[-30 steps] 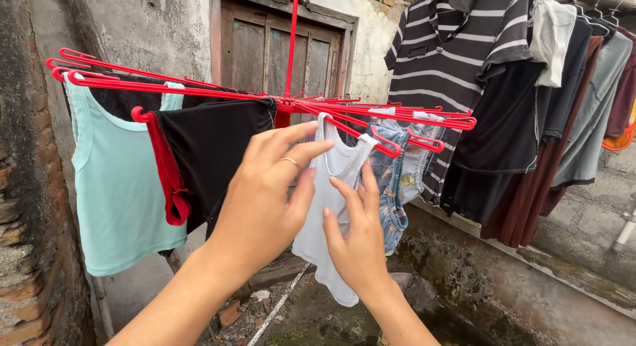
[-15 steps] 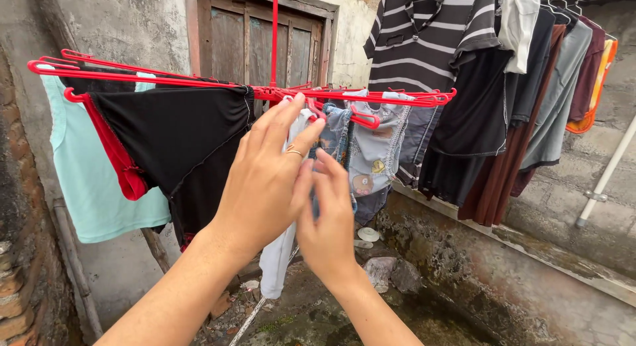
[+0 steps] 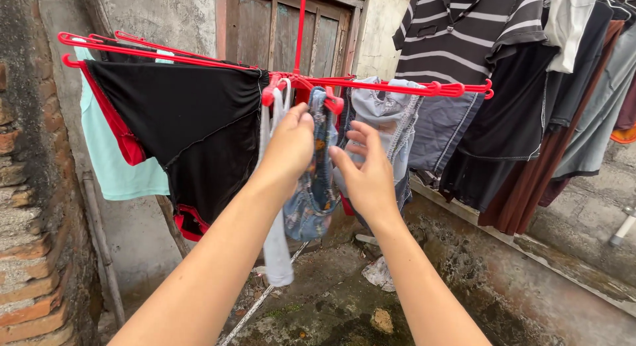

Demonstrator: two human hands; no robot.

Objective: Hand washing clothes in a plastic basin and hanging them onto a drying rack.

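My left hand (image 3: 290, 146) is raised to the red hanging rack (image 3: 371, 86), its fingers curled onto the small blue patterned garment (image 3: 317, 187) that hangs from a red clip near the rack's centre; whether the tips pinch the cloth I cannot tell; my right hand (image 3: 368, 172) hovers just beside the same garment, fingers spread and loosely bent, holding nothing; a white tank top (image 3: 275, 240) dangles bunched just left of the blue piece, behind my left wrist; a black garment with red trim (image 3: 192, 130) hangs further left, a pale grey garment (image 3: 387, 117) just right; a striped shirt (image 3: 457, 34) hangs beyond.
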